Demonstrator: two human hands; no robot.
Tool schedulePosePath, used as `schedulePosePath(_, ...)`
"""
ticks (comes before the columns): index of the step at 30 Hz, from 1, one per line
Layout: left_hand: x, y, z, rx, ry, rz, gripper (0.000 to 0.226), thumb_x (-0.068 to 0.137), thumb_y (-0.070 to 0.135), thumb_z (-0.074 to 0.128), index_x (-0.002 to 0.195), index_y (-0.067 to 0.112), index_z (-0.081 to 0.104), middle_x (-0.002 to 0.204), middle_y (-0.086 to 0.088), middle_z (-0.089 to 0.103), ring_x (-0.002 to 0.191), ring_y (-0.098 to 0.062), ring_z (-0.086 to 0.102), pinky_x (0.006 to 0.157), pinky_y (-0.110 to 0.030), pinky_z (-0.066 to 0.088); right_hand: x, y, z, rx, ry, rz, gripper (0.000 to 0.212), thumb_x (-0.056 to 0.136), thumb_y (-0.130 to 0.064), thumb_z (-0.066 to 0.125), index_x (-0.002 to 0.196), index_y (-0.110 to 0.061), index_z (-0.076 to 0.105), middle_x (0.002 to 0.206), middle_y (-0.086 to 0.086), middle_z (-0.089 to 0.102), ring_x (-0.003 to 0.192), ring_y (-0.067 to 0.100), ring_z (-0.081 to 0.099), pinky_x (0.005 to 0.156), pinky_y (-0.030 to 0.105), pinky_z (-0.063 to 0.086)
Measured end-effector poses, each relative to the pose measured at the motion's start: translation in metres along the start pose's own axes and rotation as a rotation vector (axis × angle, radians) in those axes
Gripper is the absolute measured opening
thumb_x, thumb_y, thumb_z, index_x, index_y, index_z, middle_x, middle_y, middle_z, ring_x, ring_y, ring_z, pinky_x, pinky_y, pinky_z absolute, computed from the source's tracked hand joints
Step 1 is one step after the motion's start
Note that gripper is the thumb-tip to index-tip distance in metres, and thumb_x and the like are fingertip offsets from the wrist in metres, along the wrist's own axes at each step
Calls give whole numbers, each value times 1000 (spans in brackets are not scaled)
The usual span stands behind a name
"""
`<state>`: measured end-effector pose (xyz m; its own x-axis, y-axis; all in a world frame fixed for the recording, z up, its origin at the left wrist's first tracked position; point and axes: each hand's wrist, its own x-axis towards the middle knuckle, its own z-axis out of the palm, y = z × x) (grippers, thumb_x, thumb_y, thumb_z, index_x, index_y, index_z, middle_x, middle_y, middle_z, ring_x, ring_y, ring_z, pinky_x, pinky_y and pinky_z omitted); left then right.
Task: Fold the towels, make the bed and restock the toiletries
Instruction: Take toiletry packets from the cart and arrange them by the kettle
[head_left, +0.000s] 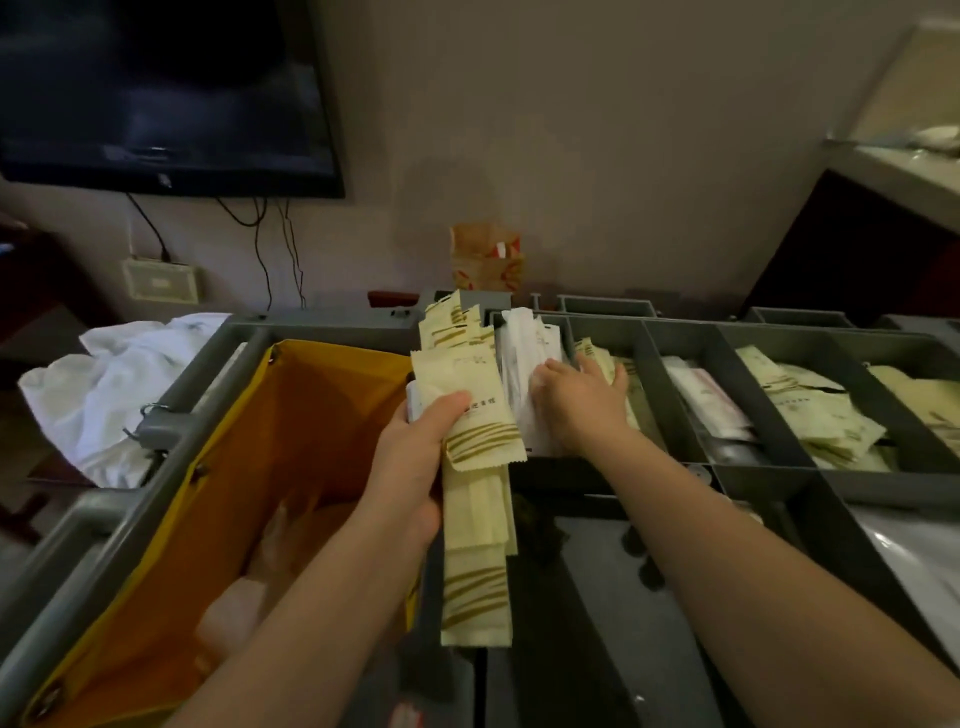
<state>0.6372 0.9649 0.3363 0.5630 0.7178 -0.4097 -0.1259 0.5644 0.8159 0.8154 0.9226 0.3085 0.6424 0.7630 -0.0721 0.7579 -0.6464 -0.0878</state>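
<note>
My left hand (415, 452) grips a bundle of cream toiletry packets (475, 467) with olive stripes, held upright over the grey housekeeping cart (769, 480). My right hand (579, 402) reaches into a tray compartment, its fingers down among white sachets (519, 353) and more cream packets (597, 353). Whether it holds any of them is hidden. Further compartments to the right hold more cream packets (815, 415) and pink-white wrapped items (706, 400).
An orange-yellow linen bag (291, 431) hangs open in the cart's left half. Crumpled white linen (114, 384) lies over the cart's left rail. A dark TV (161, 88) hangs on the wall; a counter (904, 171) stands at right. A small carton (485, 257) stands behind the cart.
</note>
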Motion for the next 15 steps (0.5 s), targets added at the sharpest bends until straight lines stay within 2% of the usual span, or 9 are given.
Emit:
schedulePosePath(2, 0, 3, -1, 13, -19, 25, 44, 86, 20, 66, 127, 26, 52, 103, -6, 70, 87, -23, 70, 68, -41, 57, -17, -10, -16, 257, 198, 92, 33, 100, -35, 38, 129, -27, 53, 142, -5, 45, 138, 21, 31, 112, 51, 21)
schedulePosePath(3, 0, 3, 0, 15, -25, 39, 44, 86, 20, 66, 127, 26, 51, 105, -5, 69, 88, -23, 70, 71, -41, 58, -31, -15, -25, 472, 277, 118, 33, 100, -37, 38, 126, -27, 56, 133, -6, 54, 128, 18, 44, 106, 44, 34)
schedulePosePath(4, -1, 2, 1, 16, -35, 56, 43, 87, 19, 66, 126, 27, 50, 106, -4, 68, 89, -23, 69, 72, -41, 58, -48, -21, -32, 716, 304, 116, 30, 99, -39, 42, 120, -28, 59, 119, -9, 60, 113, 13, 54, 93, 35, 44)
schedulePosePath(6, -2, -1, 9, 20, -67, 90, 44, 87, 19, 66, 126, 30, 49, 107, -1, 67, 91, -21, 68, 74, -41, 58, -85, -34, -41, 1026, 250, 58, 25, 93, -43, 52, 114, -30, 58, 100, -15, 61, 93, 4, 58, 71, 20, 46)
schedulePosePath(8, -5, -5, 19, 35, -103, 102, 46, 86, 18, 67, 126, 31, 49, 105, 1, 66, 91, -21, 67, 74, -40, 57, -111, -40, -40, 1102, 210, 50, 32, 86, -43, 63, 115, -32, 54, 100, -16, 59, 91, 2, 59, 67, 18, 49)
schedulePosePath(10, -8, -12, 30, 36, -148, 74, 41, 85, 19, 68, 122, 27, 53, 102, -2, 69, 88, -22, 69, 69, -39, 58, -123, -34, -35, 1184, 260, 93, 26, 84, -34, 69, 106, -34, 56, 99, -15, 63, 90, 2, 63, 70, 22, 55)
schedulePosePath(13, -12, -22, 44, 67, -232, -11, 42, 81, 25, 71, 120, 19, 57, 99, -8, 72, 87, -26, 71, 66, -38, 57, -130, -14, -31, 1280, 355, 201, 16, 86, -24, 68, 88, -37, 59, 92, -12, 68, 86, 2, 66, 74, 25, 57)
schedulePosePath(15, -12, -31, 53, 105, -292, -40, 43, 80, 26, 70, 121, 16, 59, 99, -9, 73, 88, -26, 71, 65, -37, 57, -132, 4, -28, 1295, 388, 248, 13, 88, -22, 66, 88, -34, 61, 91, -11, 70, 84, 1, 67, 73, 24, 57)
